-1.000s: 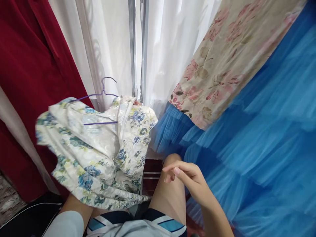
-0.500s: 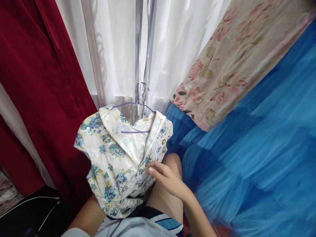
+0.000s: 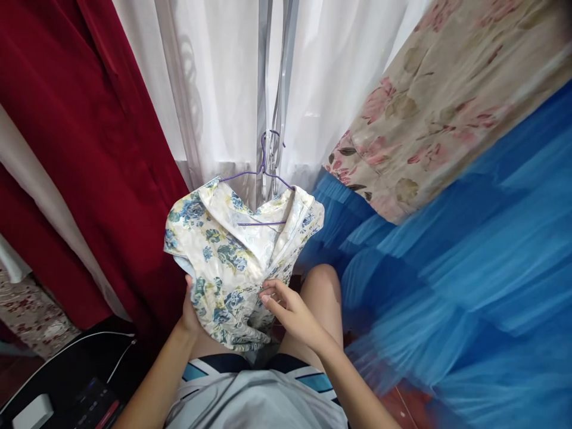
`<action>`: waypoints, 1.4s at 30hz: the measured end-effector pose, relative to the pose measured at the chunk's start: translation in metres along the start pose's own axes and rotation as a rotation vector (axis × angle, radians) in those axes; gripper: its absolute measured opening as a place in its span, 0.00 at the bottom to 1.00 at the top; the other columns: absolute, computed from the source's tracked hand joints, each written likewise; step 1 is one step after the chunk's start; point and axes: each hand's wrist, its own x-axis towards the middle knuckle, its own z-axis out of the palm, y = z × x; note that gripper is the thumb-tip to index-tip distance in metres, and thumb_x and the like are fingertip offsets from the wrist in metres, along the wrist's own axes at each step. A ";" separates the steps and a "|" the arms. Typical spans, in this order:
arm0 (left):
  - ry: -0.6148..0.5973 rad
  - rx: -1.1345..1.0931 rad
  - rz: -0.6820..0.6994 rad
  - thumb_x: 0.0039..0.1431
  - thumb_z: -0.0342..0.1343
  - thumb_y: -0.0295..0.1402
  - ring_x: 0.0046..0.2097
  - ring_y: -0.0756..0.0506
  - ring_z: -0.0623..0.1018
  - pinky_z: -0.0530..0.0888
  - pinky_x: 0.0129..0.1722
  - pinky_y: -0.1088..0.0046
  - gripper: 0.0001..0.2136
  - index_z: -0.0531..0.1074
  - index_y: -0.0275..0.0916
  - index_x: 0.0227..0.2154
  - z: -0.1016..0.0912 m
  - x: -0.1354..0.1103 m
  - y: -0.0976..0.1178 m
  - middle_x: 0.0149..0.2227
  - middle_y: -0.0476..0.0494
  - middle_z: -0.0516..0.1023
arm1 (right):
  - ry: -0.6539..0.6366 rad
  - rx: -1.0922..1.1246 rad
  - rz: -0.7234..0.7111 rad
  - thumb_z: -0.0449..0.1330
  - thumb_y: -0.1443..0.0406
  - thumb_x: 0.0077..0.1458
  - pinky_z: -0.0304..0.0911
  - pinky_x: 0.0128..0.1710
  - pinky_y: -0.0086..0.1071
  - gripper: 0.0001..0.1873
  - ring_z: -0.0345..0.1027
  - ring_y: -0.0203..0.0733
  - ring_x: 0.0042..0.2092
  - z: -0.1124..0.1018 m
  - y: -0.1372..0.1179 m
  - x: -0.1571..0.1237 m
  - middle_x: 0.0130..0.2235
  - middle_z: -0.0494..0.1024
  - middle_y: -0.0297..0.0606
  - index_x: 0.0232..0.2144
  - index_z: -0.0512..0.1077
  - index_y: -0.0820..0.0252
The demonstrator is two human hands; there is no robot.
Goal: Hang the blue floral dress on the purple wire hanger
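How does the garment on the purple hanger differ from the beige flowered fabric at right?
The garment has blue flowers on white; the beige fabric has pink ones. The garment is on a purple hanger; no hanger shows on the beige fabric. Both are printed with flowers.

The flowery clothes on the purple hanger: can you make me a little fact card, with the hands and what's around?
Flowery garment: white, blue flowers
Hanger: purple, inside the shoulders
Left hand: at garment's side, fingers hidden
Right hand: at garment's front; grip unclear
Behind: white curtain
Picture left: red cloth
Picture right: blue ruffles, pink-flowered cloth
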 end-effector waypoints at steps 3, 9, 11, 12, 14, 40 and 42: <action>0.038 -0.058 -0.072 0.47 0.59 0.61 0.58 0.32 0.72 0.72 0.55 0.54 0.31 0.76 0.44 0.47 0.003 -0.010 -0.016 0.48 0.41 0.80 | 0.063 0.014 -0.022 0.57 0.59 0.62 0.61 0.36 0.32 0.09 0.66 0.40 0.36 0.002 0.005 0.001 0.35 0.73 0.35 0.38 0.68 0.58; 0.182 0.185 -0.107 0.51 0.66 0.34 0.58 0.36 0.74 0.70 0.58 0.58 0.27 0.70 0.40 0.55 0.010 0.000 -0.039 0.53 0.39 0.77 | 0.114 0.003 -0.006 0.57 0.61 0.61 0.56 0.29 0.30 0.10 0.61 0.37 0.29 -0.008 0.010 0.006 0.28 0.69 0.33 0.29 0.67 0.60; 0.304 0.364 -0.017 0.49 0.65 0.34 0.56 0.36 0.75 0.71 0.57 0.58 0.24 0.72 0.37 0.51 -0.005 0.012 -0.049 0.51 0.38 0.78 | 0.129 0.006 0.017 0.59 0.61 0.59 0.55 0.28 0.30 0.10 0.60 0.37 0.29 -0.013 0.012 0.007 0.26 0.69 0.33 0.28 0.67 0.60; 0.377 0.468 0.022 0.48 0.64 0.33 0.53 0.35 0.76 0.72 0.55 0.57 0.21 0.74 0.36 0.47 -0.016 0.019 -0.055 0.48 0.37 0.79 | 0.138 0.012 0.032 0.60 0.61 0.58 0.55 0.28 0.30 0.10 0.60 0.36 0.28 -0.015 0.012 0.007 0.26 0.68 0.32 0.28 0.67 0.60; 0.515 0.625 0.062 0.45 0.62 0.31 0.47 0.35 0.78 0.74 0.51 0.57 0.15 0.74 0.36 0.38 -0.043 0.029 -0.068 0.40 0.38 0.80 | 0.144 0.029 0.069 0.61 0.61 0.57 0.53 0.26 0.29 0.10 0.59 0.36 0.27 -0.016 0.014 0.007 0.25 0.68 0.32 0.27 0.66 0.60; -0.007 1.063 0.194 0.63 0.48 0.29 0.40 0.43 0.76 0.70 0.39 0.69 0.03 0.65 0.41 0.35 0.045 -0.012 -0.076 0.35 0.44 0.76 | 0.087 0.386 0.187 0.61 0.63 0.51 0.50 0.20 0.25 0.06 0.55 0.30 0.19 0.002 -0.004 0.009 0.19 0.71 0.30 0.29 0.72 0.62; -0.009 1.059 0.177 0.63 0.47 0.29 0.40 0.44 0.76 0.70 0.39 0.70 0.03 0.64 0.41 0.34 0.046 -0.013 -0.077 0.35 0.44 0.75 | 0.101 0.295 0.174 0.61 0.62 0.51 0.52 0.21 0.26 0.07 0.58 0.31 0.20 0.001 -0.001 0.009 0.19 0.71 0.31 0.26 0.70 0.61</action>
